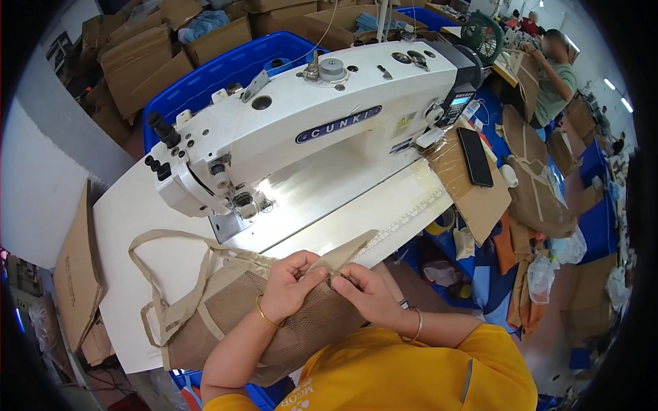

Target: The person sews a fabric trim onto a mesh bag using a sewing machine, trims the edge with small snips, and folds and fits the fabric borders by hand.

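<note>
As left hand (pixel 295 282), right hand (pixel 373 293) pinch bag (pixel 240 301) | it overhangs tabletop (pixel 130 253) edge | machine (pixel 274 140) apart

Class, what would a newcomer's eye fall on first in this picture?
The big white sewing machine fills the middle of the view. Below it, the left hand and right hand hold a brown mesh bag. A black phone lies on cardboard at the machine's right.

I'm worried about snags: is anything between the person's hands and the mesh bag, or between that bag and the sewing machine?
Nothing visible stands in the way. The left hand and right hand pinch the tan mesh bag directly, and only white work surface shows between it and the sewing machine.
</note>
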Demonstrator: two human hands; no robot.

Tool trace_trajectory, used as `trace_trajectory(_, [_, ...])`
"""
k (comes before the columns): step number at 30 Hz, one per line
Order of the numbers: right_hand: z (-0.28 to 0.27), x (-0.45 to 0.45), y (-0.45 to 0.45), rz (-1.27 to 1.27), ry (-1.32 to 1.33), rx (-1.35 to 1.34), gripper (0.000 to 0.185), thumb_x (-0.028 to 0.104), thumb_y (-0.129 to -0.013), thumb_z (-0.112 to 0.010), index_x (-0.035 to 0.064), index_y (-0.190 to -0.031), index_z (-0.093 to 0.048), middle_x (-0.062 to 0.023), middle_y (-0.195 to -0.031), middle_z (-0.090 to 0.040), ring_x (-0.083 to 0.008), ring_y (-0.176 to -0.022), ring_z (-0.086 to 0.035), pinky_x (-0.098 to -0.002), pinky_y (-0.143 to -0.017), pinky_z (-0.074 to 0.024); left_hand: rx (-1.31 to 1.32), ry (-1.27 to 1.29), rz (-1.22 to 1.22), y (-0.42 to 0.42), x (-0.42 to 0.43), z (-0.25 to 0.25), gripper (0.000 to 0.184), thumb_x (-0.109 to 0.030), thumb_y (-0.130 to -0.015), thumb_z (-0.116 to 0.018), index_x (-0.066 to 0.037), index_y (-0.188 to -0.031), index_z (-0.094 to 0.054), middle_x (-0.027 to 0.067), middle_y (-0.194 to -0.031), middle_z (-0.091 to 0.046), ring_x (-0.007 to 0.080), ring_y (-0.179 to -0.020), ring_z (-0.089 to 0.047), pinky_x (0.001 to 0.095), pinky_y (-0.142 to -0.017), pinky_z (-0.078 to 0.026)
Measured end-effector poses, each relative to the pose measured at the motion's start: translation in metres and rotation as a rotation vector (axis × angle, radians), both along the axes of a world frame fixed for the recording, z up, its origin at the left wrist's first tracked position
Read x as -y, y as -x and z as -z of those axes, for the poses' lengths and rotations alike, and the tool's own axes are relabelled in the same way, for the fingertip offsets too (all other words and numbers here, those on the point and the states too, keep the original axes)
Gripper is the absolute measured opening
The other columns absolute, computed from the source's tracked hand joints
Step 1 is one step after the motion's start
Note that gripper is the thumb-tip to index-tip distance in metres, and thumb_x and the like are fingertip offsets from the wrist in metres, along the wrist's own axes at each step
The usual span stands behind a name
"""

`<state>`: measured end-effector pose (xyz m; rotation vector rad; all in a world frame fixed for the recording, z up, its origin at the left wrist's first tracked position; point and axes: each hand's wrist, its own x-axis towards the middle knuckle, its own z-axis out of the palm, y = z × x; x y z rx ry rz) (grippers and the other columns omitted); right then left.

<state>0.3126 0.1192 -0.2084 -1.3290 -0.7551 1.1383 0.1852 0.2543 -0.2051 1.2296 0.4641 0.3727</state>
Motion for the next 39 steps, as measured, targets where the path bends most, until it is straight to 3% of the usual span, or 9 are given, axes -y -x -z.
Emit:
trace_trajectory(15, [-0.002,0.002,-0.003,-0.020,0.042,0.046,0.022,0.022,-0.097,-0.056,0.0010,-0.090,-0.058,0.0044,-0.076,-0.052,-0.0026,-0.072,-0.044,-0.0190,-0.063,-0.0380,0.015,-0.012,-0.018,0.000,0.001,-0.005,0.011,-0.009,-0.091,-0.063,0.001,-0.095,-0.063,-0.0051,-0.077,-0.059,-0.0008,-0.068,-0.047,0.0153,-0.061,-0.038])
trace_trajectory(24, [-0.008,-0.001,-0.003,-0.028,0.025,0.005,0.023,0.023,-0.097,-0.057,0.0014,-0.089,-0.058,0.0047,-0.076,-0.052,-0.0023,-0.071,-0.043,-0.0188,-0.062,-0.0371,-0.016,-0.128,0.003,0.002,0.001,-0.002,0.011,-0.008,-0.091,-0.063,0.002,-0.094,-0.064,-0.0028,-0.080,-0.061,0.0019,-0.072,-0.051,0.0176,-0.064,-0.042])
trace_trajectory(33, [-0.016,0.000,-0.004,-0.038,0.061,0.028,0.024,0.024,-0.097,-0.057,0.0010,-0.089,-0.060,0.0050,-0.075,-0.052,-0.0020,-0.071,-0.043,-0.0186,-0.062,-0.0377,-0.054,-0.118,-0.015,0.001,0.001,-0.005,0.010,-0.009,-0.089,-0.065,0.001,-0.091,-0.066,-0.0050,-0.072,-0.058,0.0018,-0.064,-0.048,0.0187,-0.056,-0.039])
trace_trajectory(35, [-0.013,-0.001,-0.003,0.018,0.075,0.061,0.024,0.024,-0.097,-0.057,0.0011,-0.090,-0.060,0.0051,-0.076,-0.052,-0.0021,-0.071,-0.043,-0.0187,-0.063,-0.0378,-0.179,-0.307,-0.084,0.000,0.002,-0.010,0.009,-0.009,-0.088,-0.065,0.000,-0.087,-0.067,-0.0052,-0.070,-0.058,0.0022,-0.064,-0.048,0.0189,-0.056,-0.039])
trace_trajectory(39, [0.011,-0.003,0.005,0.050,0.003,-0.063,0.023,0.022,-0.097,-0.057,0.0001,-0.096,-0.061,0.0060,-0.080,-0.053,-0.0017,-0.073,-0.043,-0.0183,-0.063,-0.0381,-0.160,-0.310,-0.073,0.000,0.003,-0.005,0.008,-0.007,-0.087,-0.066,0.001,-0.084,-0.067,-0.0045,-0.070,-0.058,0.0027,-0.064,-0.048,0.0187,-0.057,-0.039])
